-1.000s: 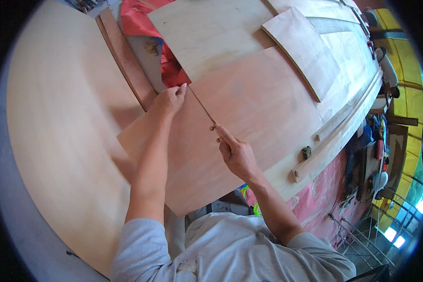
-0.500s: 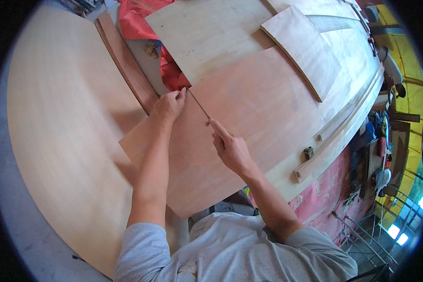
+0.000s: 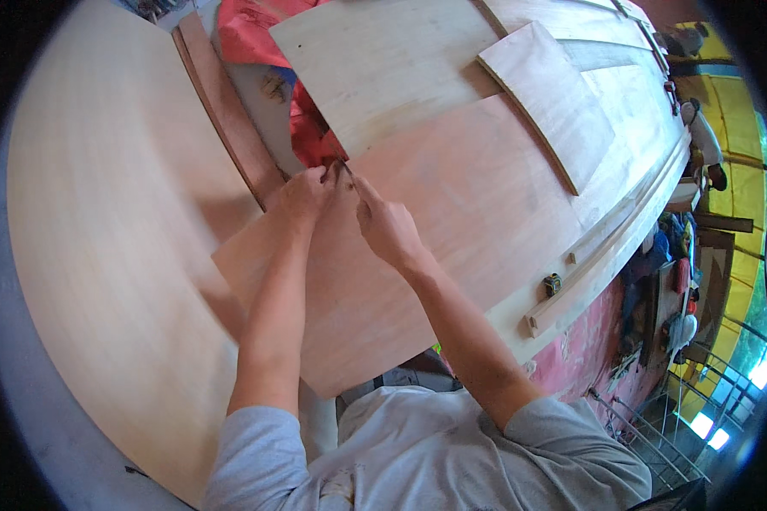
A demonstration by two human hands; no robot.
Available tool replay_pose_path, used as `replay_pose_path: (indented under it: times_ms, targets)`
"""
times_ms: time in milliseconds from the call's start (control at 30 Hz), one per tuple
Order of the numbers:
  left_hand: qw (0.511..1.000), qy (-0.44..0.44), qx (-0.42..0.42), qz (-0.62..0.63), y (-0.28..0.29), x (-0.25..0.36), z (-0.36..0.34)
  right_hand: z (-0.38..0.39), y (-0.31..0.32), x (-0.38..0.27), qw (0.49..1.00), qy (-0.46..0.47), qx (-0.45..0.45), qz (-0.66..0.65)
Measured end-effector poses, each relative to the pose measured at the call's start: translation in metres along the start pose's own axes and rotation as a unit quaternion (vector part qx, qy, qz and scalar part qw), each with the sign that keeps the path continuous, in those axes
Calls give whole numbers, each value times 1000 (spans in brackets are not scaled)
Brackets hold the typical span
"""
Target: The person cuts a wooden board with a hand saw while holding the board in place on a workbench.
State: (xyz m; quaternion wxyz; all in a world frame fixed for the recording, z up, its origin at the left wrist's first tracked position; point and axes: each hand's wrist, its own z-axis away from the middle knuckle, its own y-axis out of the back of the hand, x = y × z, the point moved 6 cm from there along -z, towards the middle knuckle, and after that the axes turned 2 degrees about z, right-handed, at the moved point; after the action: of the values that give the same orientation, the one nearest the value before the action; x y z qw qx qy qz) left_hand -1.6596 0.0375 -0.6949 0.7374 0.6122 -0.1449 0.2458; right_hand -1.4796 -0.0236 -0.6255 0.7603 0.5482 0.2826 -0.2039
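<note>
A pinkish plywood sheet lies before me on top of paler sheets. At its far left edge my left hand is closed, its fingers bent round the edge beside a narrow cut or tool tip. My right hand is closed round a thin dark blade, which looks like a saw seen edge-on; its handle is mostly hidden in my fingers. The blade meets the sheet's edge right next to my left fingertips. Only a short length of it shows between the two hands.
A large curved-looking plywood sheet fills the left, with a brown wooden board beside it. Red sheeting hangs beyond the edge. A loose plywood panel, tape measure and wooden strips lie to the right. Another person is far right.
My right hand has moved forward and left toward my left hand, and much less blade shows between them. My left hand stays at the sheet's edge.
</note>
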Motion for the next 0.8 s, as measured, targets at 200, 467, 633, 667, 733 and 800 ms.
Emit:
replay_pose_path:
  times_ms: [200, 467, 633, 667, 733, 800]
  targets:
    - [999, -20, 20, 15, 2, -2, 4, 103, 32, 1, 1000, 4, -4, -30]
    - [1000, -20, 14, 17, 5, 10, 4, -15, -4, 0, 1000, -20, -11, -3]
    - [999, -19, 26, 11, 0, -10, 2, 16, -7, -3, 999, -16, -36, -2]
    - [999, -21, 33, 1, -2, -14, 4, 41, 0, -2, 998, -33, -46, -7]
    - [999, -18, 33, 17, 2, -3, 8, 91, 19, 4, 997, -55, -59, -9]
    - [999, -14, 37, 29, 8, 1, 7, 116, 31, 4, 999, -27, -22, -18]
